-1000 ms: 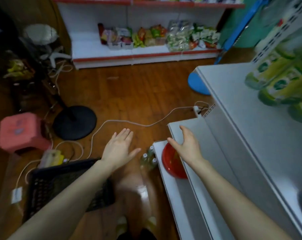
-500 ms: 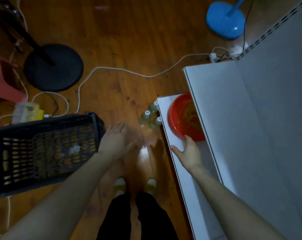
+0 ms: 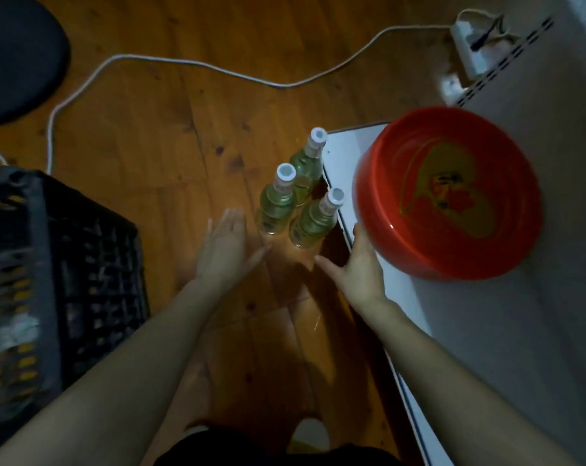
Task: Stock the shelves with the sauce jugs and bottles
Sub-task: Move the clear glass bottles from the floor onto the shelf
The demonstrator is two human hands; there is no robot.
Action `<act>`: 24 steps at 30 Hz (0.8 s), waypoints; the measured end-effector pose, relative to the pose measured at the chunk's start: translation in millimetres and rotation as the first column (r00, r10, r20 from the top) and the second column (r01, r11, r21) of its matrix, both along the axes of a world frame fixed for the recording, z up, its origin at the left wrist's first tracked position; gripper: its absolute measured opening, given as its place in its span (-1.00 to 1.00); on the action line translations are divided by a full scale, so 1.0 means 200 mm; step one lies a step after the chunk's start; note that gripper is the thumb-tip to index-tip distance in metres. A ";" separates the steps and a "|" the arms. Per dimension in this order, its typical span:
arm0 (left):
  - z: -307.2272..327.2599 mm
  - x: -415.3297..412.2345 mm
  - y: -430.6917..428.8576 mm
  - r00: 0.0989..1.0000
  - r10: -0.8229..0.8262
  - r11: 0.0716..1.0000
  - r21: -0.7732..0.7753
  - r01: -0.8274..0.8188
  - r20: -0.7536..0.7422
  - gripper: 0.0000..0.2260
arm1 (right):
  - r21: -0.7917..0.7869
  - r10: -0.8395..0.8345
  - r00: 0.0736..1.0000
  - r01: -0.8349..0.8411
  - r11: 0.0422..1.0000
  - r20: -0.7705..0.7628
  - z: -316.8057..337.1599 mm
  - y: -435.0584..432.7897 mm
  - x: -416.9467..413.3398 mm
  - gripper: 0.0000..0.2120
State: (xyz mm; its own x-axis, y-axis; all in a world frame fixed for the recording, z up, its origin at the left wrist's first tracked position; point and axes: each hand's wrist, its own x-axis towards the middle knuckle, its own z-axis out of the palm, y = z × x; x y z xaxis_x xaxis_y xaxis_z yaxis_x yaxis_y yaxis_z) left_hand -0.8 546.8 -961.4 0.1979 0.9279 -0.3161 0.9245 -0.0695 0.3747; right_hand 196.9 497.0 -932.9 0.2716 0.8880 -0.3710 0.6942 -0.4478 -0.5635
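Now lowered closer than a moment ago, the left hand (image 3: pixel 226 250) and right hand (image 3: pixel 359 269), both spread and empty, approach the bottles (image 3: pixel 298 203) standing on the floor (image 3: pixel 184 146) at twelve o'clock, so a pickup looks likely.

Dimly lit room, knotty wooden plank floor (image 3: pixel 170 136).
White shelf unit (image 3: pixel 486 331) along the right, with a red basin (image 3: pixel 419 260) at its low board's front edge. A white cable (image 3: pixel 197 63) runs to a power strip (image 3: pixel 470 45). Black round base (image 3: pixel 12 58) and black crate (image 3: pixel 83 264) at left.
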 end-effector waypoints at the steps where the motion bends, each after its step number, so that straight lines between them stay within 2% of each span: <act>1: -0.09 0.02 0.05 0.999 0.012 1.000 0.021 -0.013 0.038 -0.24 | 0.038 -0.002 1.000 0.001 0.999 0.005 -0.08 0.03 0.00 -0.08; 5: -0.34 0.11 0.20 0.961 0.054 0.996 0.055 -0.072 0.270 -0.11 | 0.165 0.010 1.000 -0.015 0.986 0.028 -0.32 0.16 0.01 -0.04; 10: -0.50 0.16 0.31 0.836 0.108 0.989 0.027 -0.146 0.539 -0.08 | 0.259 -0.015 0.999 0.004 0.966 0.042 -0.48 0.26 0.00 -0.03; 14: -0.54 0.17 0.29 0.773 0.113 0.975 0.082 -0.209 0.624 -0.23 | 0.327 -0.050 0.999 0.042 0.944 0.016 -0.49 0.26 -0.02 -0.16; 17: -0.53 0.17 0.25 0.758 0.151 0.962 0.081 -0.260 0.634 -0.26 | 0.318 -0.077 0.996 0.086 0.944 -0.043 -0.47 0.21 -0.04 -0.24; 24: -0.25 0.06 0.02 0.658 0.305 0.945 -0.135 -0.297 0.688 -0.28 | 0.228 -0.082 0.963 0.143 0.963 -0.258 -0.19 0.03 -0.11 -0.38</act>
State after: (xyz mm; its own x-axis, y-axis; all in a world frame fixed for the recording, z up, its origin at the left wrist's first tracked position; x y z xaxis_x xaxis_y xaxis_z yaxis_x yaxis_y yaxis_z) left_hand 10.4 550.9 -1011.0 0.0730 0.9740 -0.2144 0.3696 0.1733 0.9129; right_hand 174.3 502.2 -970.2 0.3037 0.9280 -0.2160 0.4748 -0.3440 -0.8101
